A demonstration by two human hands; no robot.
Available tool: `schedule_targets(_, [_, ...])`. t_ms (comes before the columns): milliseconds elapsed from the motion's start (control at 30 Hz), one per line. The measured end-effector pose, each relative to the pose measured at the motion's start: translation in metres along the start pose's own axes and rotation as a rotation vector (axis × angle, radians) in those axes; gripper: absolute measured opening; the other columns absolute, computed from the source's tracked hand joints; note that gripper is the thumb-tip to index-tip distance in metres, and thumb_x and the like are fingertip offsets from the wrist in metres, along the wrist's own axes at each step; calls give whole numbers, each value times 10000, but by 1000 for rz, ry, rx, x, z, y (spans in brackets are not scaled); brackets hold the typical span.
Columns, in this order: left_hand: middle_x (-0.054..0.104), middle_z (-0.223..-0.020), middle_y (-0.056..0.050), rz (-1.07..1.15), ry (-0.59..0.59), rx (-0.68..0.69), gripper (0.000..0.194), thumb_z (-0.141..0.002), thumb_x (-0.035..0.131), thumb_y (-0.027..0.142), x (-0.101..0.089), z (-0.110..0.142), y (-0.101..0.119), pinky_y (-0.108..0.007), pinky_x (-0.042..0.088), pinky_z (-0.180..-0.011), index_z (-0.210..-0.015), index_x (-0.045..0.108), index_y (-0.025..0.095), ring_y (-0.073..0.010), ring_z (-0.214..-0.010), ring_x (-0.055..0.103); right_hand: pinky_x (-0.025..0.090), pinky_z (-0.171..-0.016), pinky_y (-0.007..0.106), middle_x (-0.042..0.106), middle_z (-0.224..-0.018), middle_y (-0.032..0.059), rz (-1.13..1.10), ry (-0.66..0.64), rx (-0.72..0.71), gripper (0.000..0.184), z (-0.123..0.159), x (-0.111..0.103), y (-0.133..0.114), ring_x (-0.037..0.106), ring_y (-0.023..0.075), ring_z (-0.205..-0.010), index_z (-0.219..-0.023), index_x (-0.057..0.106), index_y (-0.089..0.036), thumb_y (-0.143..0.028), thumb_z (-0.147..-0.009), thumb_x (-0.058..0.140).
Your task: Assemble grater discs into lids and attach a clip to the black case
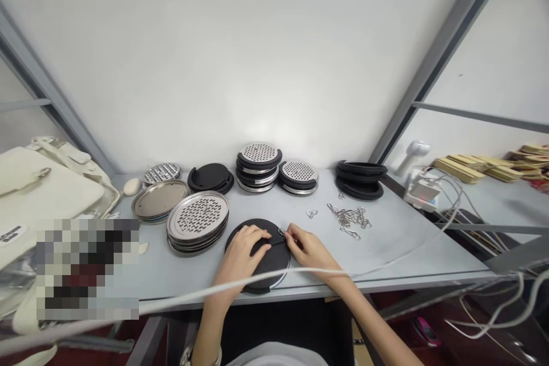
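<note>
A black round disc (274,263) lies flat near the table's front edge, with a strip of shiny metal rim at its lower right. My left hand (243,256) bears down on its left side, fingers bent over the top and thumb near the middle. At the disc's right edge, my right hand (305,247) pinches a small wire clip (282,231); its loop shows beyond the fingertips. To the right lies a loose pile of similar wire clips (349,216). Left of the disc stands a stack of round metal grater plates (198,217).
Along the wall are plain metal discs (160,200), black discs (210,176), a tall stack of black-rimmed graters (258,154), a shorter stack (300,171) and black rings (360,174). A white cable (373,270) crosses in front. A cream bag (47,183) sits left.
</note>
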State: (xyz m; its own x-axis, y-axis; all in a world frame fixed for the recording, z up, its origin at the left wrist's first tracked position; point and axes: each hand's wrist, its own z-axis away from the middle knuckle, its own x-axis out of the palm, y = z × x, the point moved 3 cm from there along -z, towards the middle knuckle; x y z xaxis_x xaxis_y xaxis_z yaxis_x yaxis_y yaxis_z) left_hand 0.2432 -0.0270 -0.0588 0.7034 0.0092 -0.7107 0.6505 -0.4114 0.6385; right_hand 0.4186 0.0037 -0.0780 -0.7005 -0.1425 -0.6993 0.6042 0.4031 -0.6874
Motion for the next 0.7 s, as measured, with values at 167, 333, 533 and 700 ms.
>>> schedule_targets(167, [608, -1029, 6, 14, 16, -11, 160, -888, 523, 209, -2, -1, 1, -352, 409, -921, -994, 627, 271, -188, -1000, 529, 322, -538, 224, 455, -601, -38, -35, 10, -23, 246, 4, -3, -2, 421, 120, -544, -744, 431, -209, -335, -928, 327])
schedule_targets(333, [610, -1003, 4, -16, -6, -2, 164, -878, 531, 206, -1, -4, 3, -343, 403, -895, -990, 631, 271, -188, -967, 532, 306, -534, 227, 417, -590, -48, -22, -18, -23, 231, 3, -1, 2, 387, 115, -535, -737, 403, -210, -320, -925, 325])
schedule_targets(533, [590, -953, 0, -40, -10, -11, 113, -866, 578, 285, 4, -13, 7, -325, 417, -849, -965, 630, 267, -195, -938, 522, 284, -517, 221, 394, -589, -55, -44, -45, 1, 214, 1, 0, 4, 364, 105, -527, -729, 404, -206, -300, -911, 343])
schedule_targets(700, [581, -1044, 3, -24, -31, 25, 198, -902, 530, 279, 8, -12, 4, -332, 397, -913, -1088, 597, 292, -180, -1007, 506, 282, -527, 217, 394, -592, -56, -45, -33, -28, 200, 3, -2, 2, 360, 101, -545, -717, 391, -202, -275, -900, 357])
